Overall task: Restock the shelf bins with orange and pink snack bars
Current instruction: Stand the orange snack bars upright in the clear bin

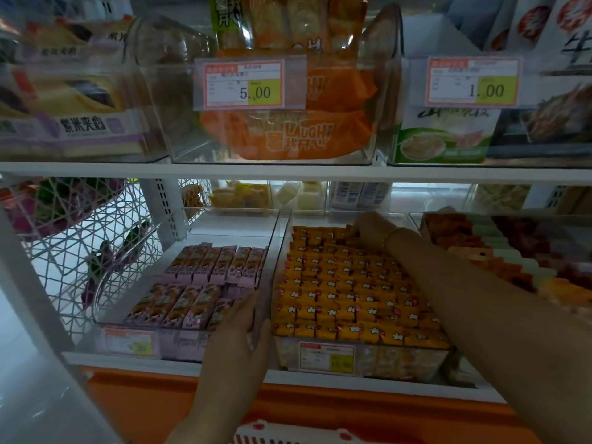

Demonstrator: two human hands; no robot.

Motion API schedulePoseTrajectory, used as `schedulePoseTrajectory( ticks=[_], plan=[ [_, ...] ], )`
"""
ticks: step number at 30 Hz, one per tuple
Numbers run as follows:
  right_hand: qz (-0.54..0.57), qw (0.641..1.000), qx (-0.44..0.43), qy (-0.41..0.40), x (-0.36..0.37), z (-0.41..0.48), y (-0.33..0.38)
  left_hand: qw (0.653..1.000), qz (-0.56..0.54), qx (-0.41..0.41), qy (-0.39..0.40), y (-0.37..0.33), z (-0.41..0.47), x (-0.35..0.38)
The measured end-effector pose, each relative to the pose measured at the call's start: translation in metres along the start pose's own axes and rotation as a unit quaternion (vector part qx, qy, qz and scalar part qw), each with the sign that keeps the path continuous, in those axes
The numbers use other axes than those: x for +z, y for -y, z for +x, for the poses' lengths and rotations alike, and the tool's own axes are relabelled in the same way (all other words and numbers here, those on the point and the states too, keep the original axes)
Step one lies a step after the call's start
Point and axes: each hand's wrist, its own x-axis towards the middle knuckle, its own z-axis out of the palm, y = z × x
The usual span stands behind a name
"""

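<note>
Right hand (368, 227) reaches deep, at back of orange bin (403, 360). Fingers curl down onto rear row; cannot tell if I pinch a bar. Left hand (238, 331) sits near front, fingers fairly straight against clear wall (273, 261) between bins, holding nothing. Orange bars (346, 290) fill bin, rows running side to side. Pink bars (205, 267) lie left of wall, long axis front-to-back, two rows, bare floor behind. My guess: pink gap suits left hand, right arm would cross.

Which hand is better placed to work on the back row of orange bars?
Right. The right hand is at the back row of the orange bars; the left hand rests at the front, by the pink bars.
</note>
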Motion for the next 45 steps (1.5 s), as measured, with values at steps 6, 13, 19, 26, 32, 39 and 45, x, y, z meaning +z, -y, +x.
schedulePoseTrajectory(
  ticks=[6,13,19,26,32,39,45],
  plan=[
    [0.023,0.999,0.046,0.01,-0.001,0.006,0.011,0.999,-0.004,-0.036,0.011,0.001,0.001,0.0],
    [0.177,0.98,0.011,-0.088,0.017,0.013,0.017,1.0,-0.013,-0.014,-0.004,-0.005,0.0,0.0],
    [0.149,0.981,0.048,-0.118,0.031,0.018,0.012,0.999,-0.04,0.014,-0.001,-0.012,0.0,-0.005],
    [0.226,0.917,-0.033,-0.326,0.013,-0.033,0.033,0.999,-0.049,0.014,0.0,-0.013,-0.001,-0.004],
    [0.334,0.884,-0.118,-0.304,0.005,-0.116,0.062,0.992,-0.121,-0.028,0.004,-0.028,-0.007,-0.003],
    [0.629,0.77,-0.015,-0.106,-0.006,-0.173,0.072,0.92,-0.34,-0.17,0.101,-0.037,-0.016,-0.002],
    [0.676,0.736,0.045,0.0,-0.011,-0.18,0.059,0.92,-0.328,-0.171,0.132,-0.028,-0.018,-0.008]
  ],
)
